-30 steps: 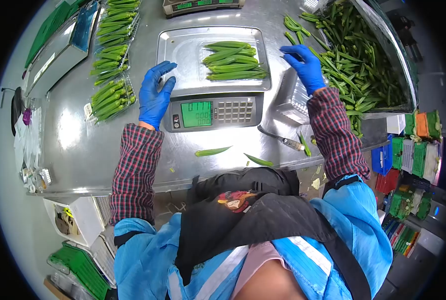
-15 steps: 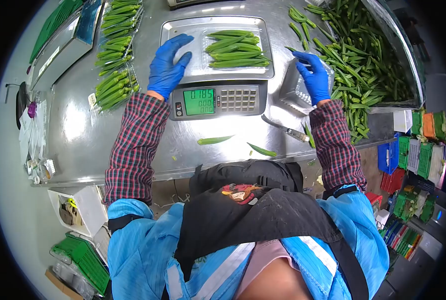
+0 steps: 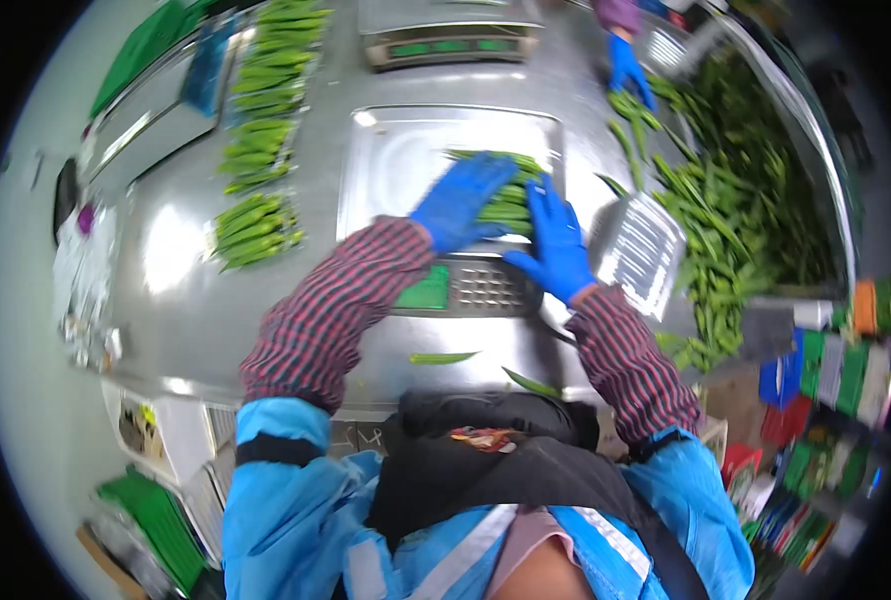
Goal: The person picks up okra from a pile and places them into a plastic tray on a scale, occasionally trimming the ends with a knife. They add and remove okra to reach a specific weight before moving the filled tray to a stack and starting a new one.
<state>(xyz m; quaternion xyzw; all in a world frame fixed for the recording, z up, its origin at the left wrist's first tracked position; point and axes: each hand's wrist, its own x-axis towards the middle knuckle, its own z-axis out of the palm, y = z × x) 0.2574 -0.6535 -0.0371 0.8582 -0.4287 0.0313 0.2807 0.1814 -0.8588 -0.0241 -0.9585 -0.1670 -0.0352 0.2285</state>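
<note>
Green okra pods (image 3: 507,210) lie bunched on the scale pan (image 3: 376,180), partly hidden under my gloved hands. My left hand (image 3: 466,203), in a blue glove, rests over the left side of the bunch with its fingers stretched flat. Along the right side of the pods, my right hand (image 3: 558,243) has its fingers extended upward and its thumb out to the left. Below the pan is the scale's keypad (image 3: 488,286), and its green display (image 3: 424,288) is blurred. A clear plastic tray stack (image 3: 642,250) stands right of my right hand.
Packed okra (image 3: 258,150) lines the table's left. Loose okra (image 3: 716,240) spills from a large container at right. A second scale (image 3: 451,45) stands at the back, near another person's gloved hand (image 3: 628,72). Stray pods (image 3: 444,358) lie near the front edge.
My left hand has moved right, from the pan's left side onto the okra. My right hand has left the plastic trays for the okra's right side. Another person's hand has appeared.
</note>
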